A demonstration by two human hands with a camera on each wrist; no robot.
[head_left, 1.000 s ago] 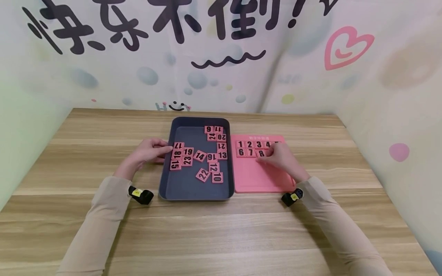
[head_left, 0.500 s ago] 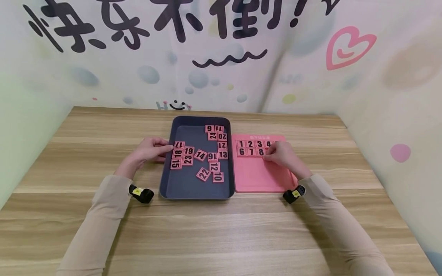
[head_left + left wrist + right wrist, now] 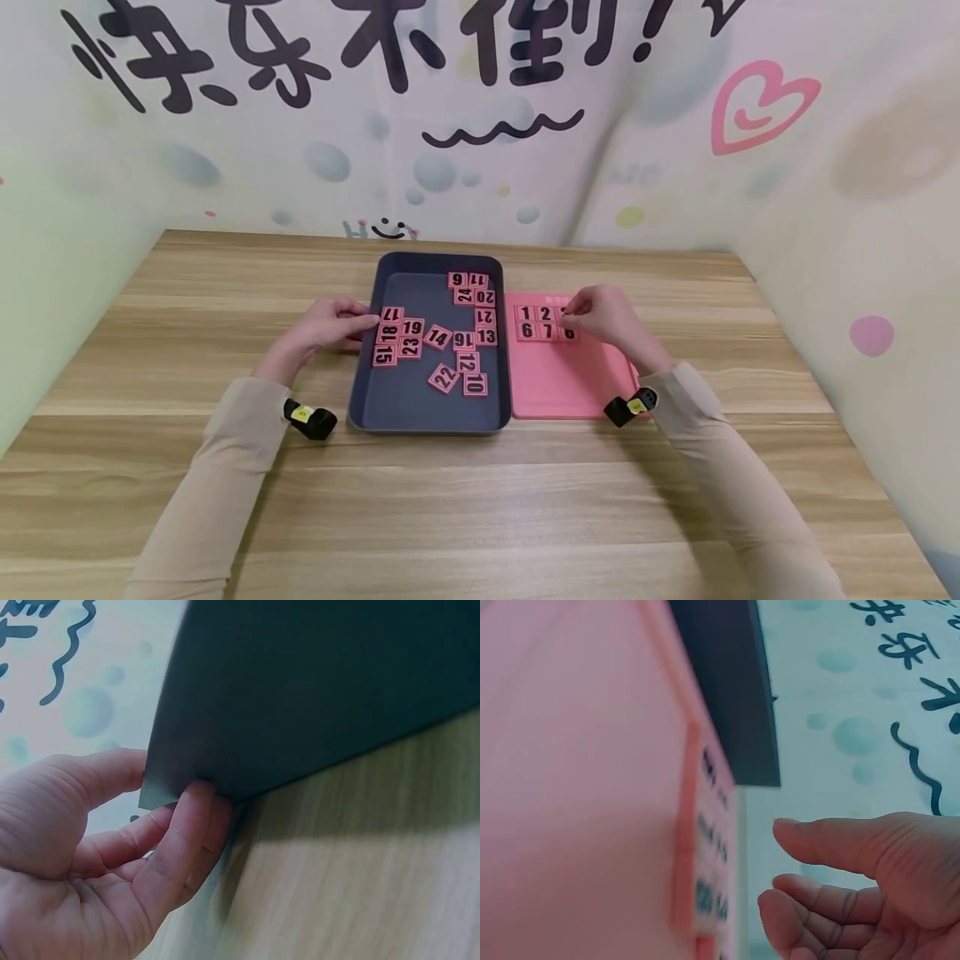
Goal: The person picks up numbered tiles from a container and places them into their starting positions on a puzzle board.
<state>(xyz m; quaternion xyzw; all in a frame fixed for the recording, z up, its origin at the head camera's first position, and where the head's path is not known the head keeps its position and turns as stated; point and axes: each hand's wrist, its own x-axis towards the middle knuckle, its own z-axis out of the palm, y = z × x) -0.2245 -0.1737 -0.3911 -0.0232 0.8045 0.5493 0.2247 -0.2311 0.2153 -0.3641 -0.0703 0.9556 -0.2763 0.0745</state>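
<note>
My left hand [image 3: 326, 325] holds the left rim of a dark grey tray [image 3: 423, 412]. In the left wrist view, the thumb sits at the rim and the fingers touch the outer wall of the tray [image 3: 322, 675]. My right hand [image 3: 603, 315] is over the upper part of a pink number-puzzle board [image 3: 551, 383], near the 3 tile. The right wrist view shows that hand [image 3: 877, 877] with thumb and fingertips apart and nothing between them. On the board stand tiles such as the 1 tile [image 3: 525, 313] and the 7 tile [image 3: 547, 332]; the hand hides others.
Several loose pink number tiles lie in the tray, among them the 14 tile [image 3: 437, 337], the 22 tile [image 3: 444, 378] and the 10 tile [image 3: 475, 384]. Tray and board sit side by side on a wooden table [image 3: 480, 508]. A printed wall [image 3: 262, 167] rises behind.
The 8 tile went from slightly askew to level beside the 7 tile. My right hand has left it and moved up and left over the 3 tile. My left hand stays at the tray.
</note>
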